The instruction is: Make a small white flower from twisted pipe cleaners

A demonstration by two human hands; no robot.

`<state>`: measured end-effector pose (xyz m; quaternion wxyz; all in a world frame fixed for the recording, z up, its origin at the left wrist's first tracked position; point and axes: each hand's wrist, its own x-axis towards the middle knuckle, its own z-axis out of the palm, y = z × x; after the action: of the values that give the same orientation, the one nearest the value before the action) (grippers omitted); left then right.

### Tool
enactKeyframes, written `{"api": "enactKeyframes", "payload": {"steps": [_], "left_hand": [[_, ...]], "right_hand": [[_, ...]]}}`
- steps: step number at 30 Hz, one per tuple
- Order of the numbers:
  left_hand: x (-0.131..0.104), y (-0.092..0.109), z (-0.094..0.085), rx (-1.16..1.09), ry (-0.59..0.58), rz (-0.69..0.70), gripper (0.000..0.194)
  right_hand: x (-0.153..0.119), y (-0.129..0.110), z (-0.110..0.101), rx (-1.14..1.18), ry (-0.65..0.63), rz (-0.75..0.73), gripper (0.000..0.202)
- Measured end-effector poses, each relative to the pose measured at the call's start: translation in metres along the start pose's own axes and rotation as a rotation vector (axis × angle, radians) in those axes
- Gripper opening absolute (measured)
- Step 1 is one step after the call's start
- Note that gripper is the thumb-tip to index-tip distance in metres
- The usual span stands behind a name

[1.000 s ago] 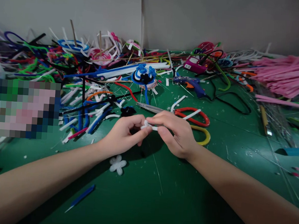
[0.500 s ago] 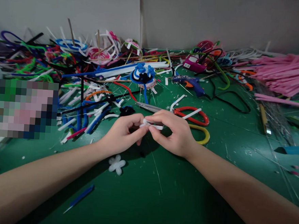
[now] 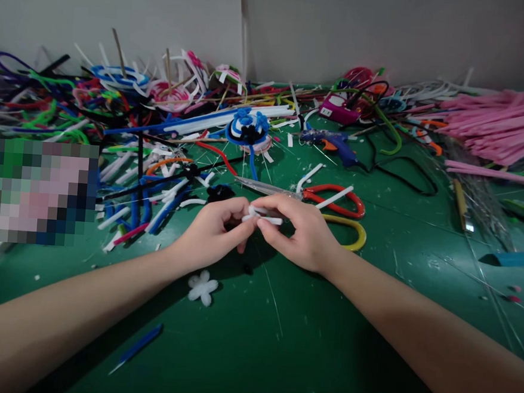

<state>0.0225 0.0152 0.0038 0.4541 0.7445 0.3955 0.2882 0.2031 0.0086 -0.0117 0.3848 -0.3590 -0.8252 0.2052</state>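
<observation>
Between my two hands is a white pipe cleaner (image 3: 270, 220), bent into small loops with a short end sticking out to the right. My left hand (image 3: 217, 229) pinches its left side between thumb and curled fingers. The thumb and forefinger of my right hand (image 3: 299, 230) close on it from the other side. My fingertips hide part of its shape. Below my left hand, a white fuzzy flower (image 3: 202, 288) with rounded petals lies flat on the green table (image 3: 242, 357). Just beyond my hands lie scissors with red (image 3: 358, 204) and yellow handles.
A blue-handled tool (image 3: 141, 342) with a thin tip lies near the front. Behind stand a blue-and-white coiled piece (image 3: 247, 128), a purple glue gun (image 3: 337, 147) with a black cord, and a pink bundle of pipe cleaners (image 3: 503, 123). Coloured scraps (image 3: 154, 195) crowd the left.
The whole view has shifted slightly. Both hands keep their pinch on the white pipe cleaner, with hardly any movement of the fingers.
</observation>
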Motion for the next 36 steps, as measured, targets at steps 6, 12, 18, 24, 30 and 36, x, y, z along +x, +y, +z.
{"api": "enactKeyframes", "payload": {"steps": [6,12,18,24,30,36], "left_hand": [[-0.0003,-0.0014,0.0000,0.007,-0.004,-0.008,0.019],[-0.0005,-0.0019,0.0000,0.001,-0.002,-0.005,0.019],[-0.0005,-0.0021,0.0003,-0.019,-0.005,-0.009,0.019],[0.0006,-0.0022,0.0002,-0.020,-0.007,-0.014,0.021],[-0.0010,-0.0010,0.0001,-0.023,-0.005,-0.015,0.020],[0.0002,0.0001,-0.0002,-0.024,-0.006,-0.029,0.018]], "right_hand": [[-0.0005,0.0004,0.0001,-0.001,0.001,-0.003,0.019],[0.0003,-0.0001,-0.0011,-0.005,-0.012,-0.005,0.020],[-0.0003,-0.0007,-0.0012,0.002,-0.011,0.001,0.021],[-0.0002,-0.0011,-0.0015,0.000,-0.020,0.009,0.021],[-0.0002,-0.0011,-0.0019,-0.001,-0.037,0.021,0.022],[0.0004,-0.0018,-0.0019,0.011,-0.056,0.045,0.023]]}}
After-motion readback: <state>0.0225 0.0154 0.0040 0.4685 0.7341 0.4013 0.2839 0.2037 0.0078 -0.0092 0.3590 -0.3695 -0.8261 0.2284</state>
